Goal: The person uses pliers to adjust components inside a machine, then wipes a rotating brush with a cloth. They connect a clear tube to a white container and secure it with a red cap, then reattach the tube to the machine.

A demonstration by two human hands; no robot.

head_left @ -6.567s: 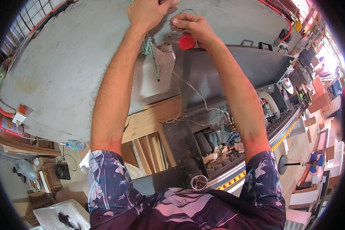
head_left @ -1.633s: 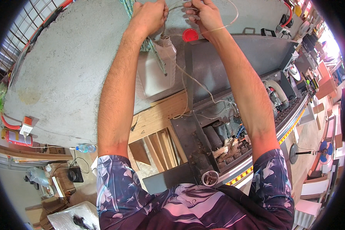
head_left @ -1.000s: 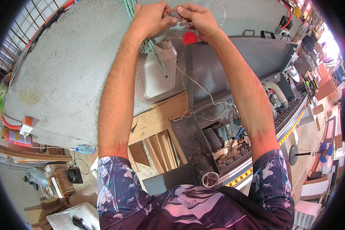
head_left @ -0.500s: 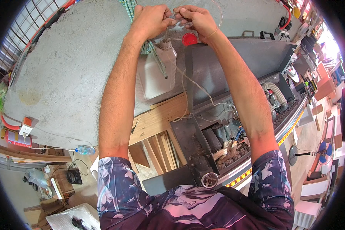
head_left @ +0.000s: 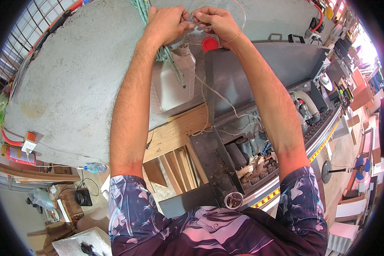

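Both arms reach up to the top of the view, with the hands almost meeting. My left hand [head_left: 167, 24] is closed, its thumb and fingertips pinching one side of a small clear plastic piece [head_left: 195, 24]. From the other side, my right hand [head_left: 217, 24] pinches it too; its exact shape is hidden by the fingers. Thin clear tubing [head_left: 221, 100] loops past my right wrist, and a length runs down below the hands to the machine. Beneath them stands a whitish plastic jug [head_left: 171, 90] with its neck uncapped. A red round cap [head_left: 210, 43] is beside my right wrist.
Green-and-white rope [head_left: 141, 12] hangs behind my left hand against the grey wall [head_left: 72, 85]. A dark machine [head_left: 239, 81] with its cover raised shows hoses and wiring inside. Wooden planks [head_left: 179, 128] lie below the jug. At right stands a blue fan [head_left: 362, 168].
My right fingertips have shifted slightly left, closer to my left hand. Both hands keep their pinch; the jug and machine stand as before.
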